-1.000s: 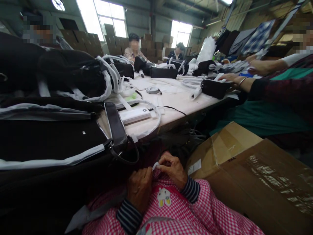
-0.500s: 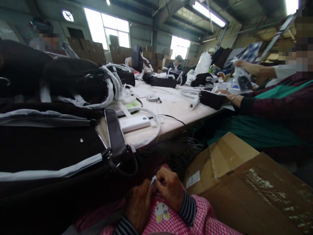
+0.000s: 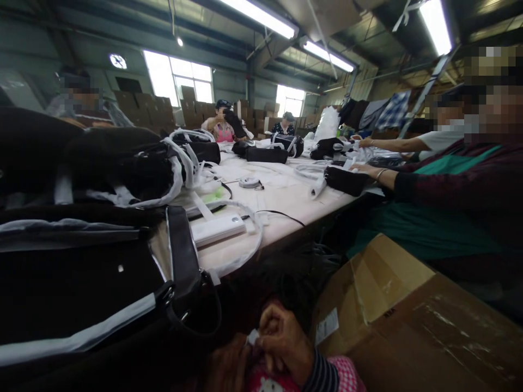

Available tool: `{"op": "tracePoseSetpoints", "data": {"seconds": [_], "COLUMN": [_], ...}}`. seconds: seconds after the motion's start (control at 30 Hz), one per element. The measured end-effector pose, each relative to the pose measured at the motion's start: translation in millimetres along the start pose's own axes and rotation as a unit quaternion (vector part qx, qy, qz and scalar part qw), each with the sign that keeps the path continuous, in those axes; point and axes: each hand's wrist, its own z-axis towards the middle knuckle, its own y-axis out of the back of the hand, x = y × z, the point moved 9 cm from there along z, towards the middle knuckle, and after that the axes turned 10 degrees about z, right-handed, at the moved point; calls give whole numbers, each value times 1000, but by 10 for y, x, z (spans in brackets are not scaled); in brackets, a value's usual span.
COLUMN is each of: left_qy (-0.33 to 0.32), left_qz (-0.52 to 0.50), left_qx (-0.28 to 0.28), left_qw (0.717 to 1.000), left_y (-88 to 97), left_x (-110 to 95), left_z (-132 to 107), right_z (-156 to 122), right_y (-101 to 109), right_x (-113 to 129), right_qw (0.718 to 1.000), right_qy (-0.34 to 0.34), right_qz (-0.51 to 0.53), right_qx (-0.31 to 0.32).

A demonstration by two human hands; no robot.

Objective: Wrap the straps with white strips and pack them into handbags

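At the bottom of the head view my right hand (image 3: 283,343) is curled, its fingertips pinching a small white scrap (image 3: 253,336) in front of my chest. My left hand (image 3: 226,367) sits just left of it in deep shadow, fingers bent toward the same scrap. A striped cuff and pink checked sleeve (image 3: 341,375) cover my right wrist. Directly above my hands hangs the dark strap loop (image 3: 196,305) of a large black bag (image 3: 81,283) that lies on the table's near end.
A cardboard box (image 3: 408,316) stands at my right. The long pale table (image 3: 281,190) carries black bags, white wrapping strips, a white flat case (image 3: 216,228) and a black cable. Other people sit along both sides; one person's arm (image 3: 379,174) rests on a black pouch.
The camera has tilted up, so my hands have slid to the bottom edge. They still pinch the white scrap. The person at right has lowered their arms to the table.
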Motion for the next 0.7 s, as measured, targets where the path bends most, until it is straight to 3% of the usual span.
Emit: {"op": "tracePoseSetpoints", "data": {"seconds": [0.1,0.23,0.47,0.57,0.7], "left_qy": [-10,26,27,28,27], "left_qz": [67,79,143,155,120], "left_qx": [21,66,60,51,56], "left_qw": [997,994,988,986,991], "left_y": [-39,-52,-5,-8,26], "left_x": [-46,-44,-116,-144,-142], "left_z": [2,47,70,14,-65], "right_z": [-1,2,56,81,49], "right_y": [-22,-6,185,248,211], "right_x": [37,141,204,239,338], "right_qw": [999,999,993,993,994], "right_qy": [-13,-20,28,60,100], "right_qz": [28,41,113,87,-21], "right_qx": [14,22,-34,-50,-46]}}
